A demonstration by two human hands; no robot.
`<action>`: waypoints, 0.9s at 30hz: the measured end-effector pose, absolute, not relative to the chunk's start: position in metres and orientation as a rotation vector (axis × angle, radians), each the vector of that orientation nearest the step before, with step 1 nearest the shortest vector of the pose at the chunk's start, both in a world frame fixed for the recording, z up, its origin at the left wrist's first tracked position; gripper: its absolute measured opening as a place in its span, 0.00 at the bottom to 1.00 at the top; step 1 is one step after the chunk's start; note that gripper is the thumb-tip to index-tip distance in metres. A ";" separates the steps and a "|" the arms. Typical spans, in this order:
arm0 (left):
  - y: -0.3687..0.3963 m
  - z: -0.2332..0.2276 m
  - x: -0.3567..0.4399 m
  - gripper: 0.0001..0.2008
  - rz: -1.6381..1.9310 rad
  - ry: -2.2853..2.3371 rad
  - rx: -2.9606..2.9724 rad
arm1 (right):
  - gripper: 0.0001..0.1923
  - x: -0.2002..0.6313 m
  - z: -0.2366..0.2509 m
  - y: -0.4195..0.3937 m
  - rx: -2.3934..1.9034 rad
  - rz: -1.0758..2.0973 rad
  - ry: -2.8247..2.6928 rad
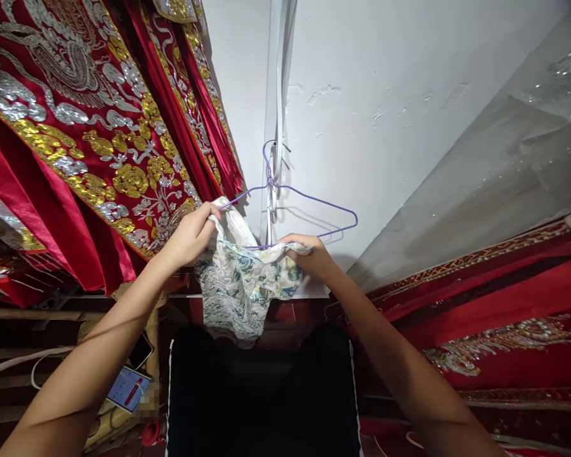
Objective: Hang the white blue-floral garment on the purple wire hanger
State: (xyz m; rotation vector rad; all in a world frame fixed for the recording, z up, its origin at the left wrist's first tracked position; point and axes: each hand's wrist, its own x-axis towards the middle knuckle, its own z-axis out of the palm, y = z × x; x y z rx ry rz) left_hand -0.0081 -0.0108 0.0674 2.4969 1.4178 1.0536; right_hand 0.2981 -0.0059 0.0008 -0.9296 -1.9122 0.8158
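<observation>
A purple wire hanger [321,198] hangs by its hook from a fitting on the white wall. Over its left end lies part of a thin garment [240,279], white with a blue, green and yellow pattern. My left hand [194,231] pinches the garment's edge near the hanger's left shoulder. Below the hanger's lower bar, my right hand [311,254] has its fingers closed on the right part of the same edge. The hanger's right end is bare. The garment's lower part droops in front of the wall, and its exact kind is unclear.
Red cloth with gold and silver sequins [128,146] hangs at the left. More red cloth [504,317] lies along the right, under clear plastic sheeting [485,165]. A lit phone [127,388] rests on a bamboo frame [102,425] at lower left. White straps [280,76] run down the wall.
</observation>
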 end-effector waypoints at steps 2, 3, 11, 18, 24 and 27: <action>0.003 0.067 -0.001 0.18 1.067 1.355 2.480 | 0.14 0.299 0.006 -0.017 -0.871 0.753 -1.938; 0.008 0.066 0.002 0.20 1.069 1.339 2.500 | 0.16 0.302 0.008 -0.021 -0.891 0.691 -1.926; 0.018 0.061 0.000 0.14 0.992 1.284 2.665 | 0.41 0.364 0.029 -0.013 -1.384 0.217 -1.485; 0.023 0.063 -0.004 0.13 1.239 1.525 2.480 | 0.22 0.391 0.097 -0.019 -1.524 0.955 -1.953; 0.026 0.060 -0.008 0.17 1.283 1.653 2.229 | 0.19 0.399 0.107 -0.021 -1.283 1.402 -1.825; 0.027 0.058 -0.006 0.20 1.282 1.642 2.234 | 0.18 0.385 0.067 -0.021 -1.210 1.435 -1.436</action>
